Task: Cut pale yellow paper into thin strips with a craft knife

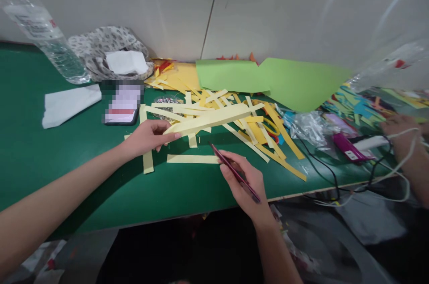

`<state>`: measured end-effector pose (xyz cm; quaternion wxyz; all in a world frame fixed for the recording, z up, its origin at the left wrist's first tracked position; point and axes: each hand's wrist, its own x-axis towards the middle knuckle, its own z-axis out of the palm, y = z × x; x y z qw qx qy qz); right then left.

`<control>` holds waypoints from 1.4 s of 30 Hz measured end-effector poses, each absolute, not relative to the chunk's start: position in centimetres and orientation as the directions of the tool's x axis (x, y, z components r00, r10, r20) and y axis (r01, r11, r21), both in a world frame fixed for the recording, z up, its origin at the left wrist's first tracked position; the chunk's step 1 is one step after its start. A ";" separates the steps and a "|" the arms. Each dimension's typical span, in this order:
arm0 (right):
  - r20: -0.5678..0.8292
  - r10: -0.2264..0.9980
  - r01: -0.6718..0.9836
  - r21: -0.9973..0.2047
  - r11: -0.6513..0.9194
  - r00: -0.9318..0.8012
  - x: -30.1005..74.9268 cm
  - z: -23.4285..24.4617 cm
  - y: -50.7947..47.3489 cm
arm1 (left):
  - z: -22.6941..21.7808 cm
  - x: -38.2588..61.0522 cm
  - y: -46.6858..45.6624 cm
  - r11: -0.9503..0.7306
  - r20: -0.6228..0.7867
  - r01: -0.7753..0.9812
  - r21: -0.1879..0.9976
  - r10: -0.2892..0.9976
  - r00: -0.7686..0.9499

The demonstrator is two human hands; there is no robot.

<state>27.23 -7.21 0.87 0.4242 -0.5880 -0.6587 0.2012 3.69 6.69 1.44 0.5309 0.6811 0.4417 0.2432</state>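
My left hand (150, 136) is closed with thumb and fingers on one end of a long pale-yellow paper piece (211, 119), which is lifted over the table and points right. My right hand (243, 179) grips slim dark-red tweezers (236, 174), their tip pointing up and left below the paper piece. A pale-yellow paper strip (191, 158) lies flat on the table, its right end by my right fingertips; I cannot tell whether they touch it. Behind and right of the raised piece lies a loose heap of yellow paper strips (258, 134).
Green paper sheets (295, 82) lie along the wall. At left are a phone (124, 103), a white tissue (72, 104), a cloth bag (103, 38) and a plastic bottle (50, 38). A magenta device (350, 147) with cables lies at right, near another person's hand (404, 129).
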 end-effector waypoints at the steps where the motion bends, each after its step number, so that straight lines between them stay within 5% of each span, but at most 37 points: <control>1: 0.320 0.946 0.611 -0.758 0.230 0.041 27.2 0.9 -7.2 | 1.5 3.7 6.7 -0.038 -0.144 0.343 0.939 0.860 0.490; 7: 0.319 0.946 0.714 -0.650 0.261 -0.056 27.0 0.5 -6.7 | 1.5 3.6 6.8 -0.058 -0.133 0.346 0.937 0.853 0.504; 13: 0.405 0.913 0.920 -0.375 0.109 0.057 26.7 -0.3 -5.9 | 1.3 3.5 6.9 -0.102 -0.102 0.344 0.933 0.844 0.526; 18: 0.441 0.855 0.768 -0.635 0.082 0.274 26.5 0.0 -6.0 | 1.6 3.7 6.4 -0.086 -0.128 0.342 0.936 0.820 0.558; 23: 0.276 0.870 0.310 -0.939 0.153 0.408 24.2 0.5 -5.2 | 1.9 4.2 5.1 -0.034 -0.162 0.278 0.960 0.741 0.652; 26: 0.232 0.861 0.070 -0.972 0.225 0.453 22.3 0.8 -4.1 | 2.0 4.4 4.6 0.020 -0.195 0.247 0.969 0.677 0.709; 31: 0.235 0.812 0.001 -0.961 0.277 0.535 21.3 1.0 -2.7 | 1.9 4.4 4.6 0.107 -0.199 0.172 0.979 0.660 0.724; 35: 0.330 0.734 0.124 -0.939 0.321 0.594 21.8 1.2 -2.5 | 1.8 4.4 4.6 0.137 -0.171 0.107 0.985 0.652 0.739; 38: 0.558 0.590 0.438 -0.828 0.351 0.583 22.7 1.9 -3.1 | 1.9 4.3 4.7 0.121 -0.161 0.107 0.987 0.651 0.741; 40: 0.772 0.473 0.741 -0.596 0.310 0.424 23.4 2.4 -3.9 | 2.0 4.3 4.8 0.115 -0.185 0.146 0.983 0.689 0.700; 42: 0.887 0.451 0.934 -0.239 0.265 0.099 24.1 2.8 -4.7 | 2.2 4.4 4.9 0.115 -0.203 0.177 0.977 0.743 0.637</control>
